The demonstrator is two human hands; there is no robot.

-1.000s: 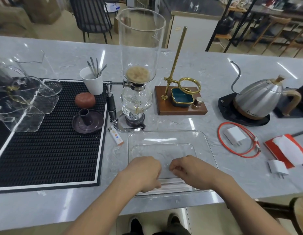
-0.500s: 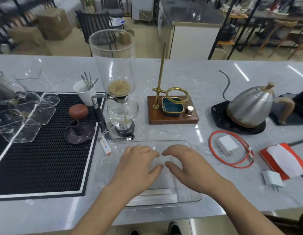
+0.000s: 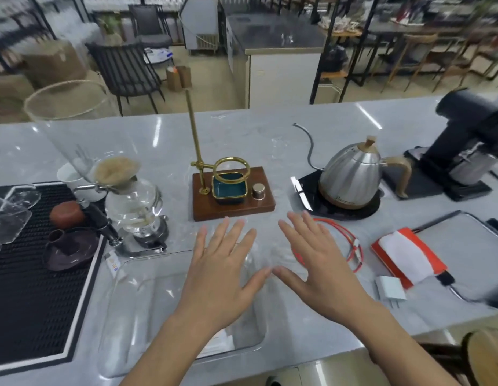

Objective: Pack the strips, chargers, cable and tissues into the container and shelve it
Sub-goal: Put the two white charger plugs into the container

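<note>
- Left hand (image 3: 220, 277) and right hand (image 3: 323, 271): spread flat, empty, above clear plastic container (image 3: 125, 302) on grey desk (image 3: 270, 140).
- Step: packing, judged early.
- Next: reach right for orange cable (image 3: 353, 246), white charger (image 3: 390, 288), tissues (image 3: 406, 254).

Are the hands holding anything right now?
No. The left hand and right hand are both open, fingers spread, with nothing in them. They are over the clear container, not gripping it.
</note>
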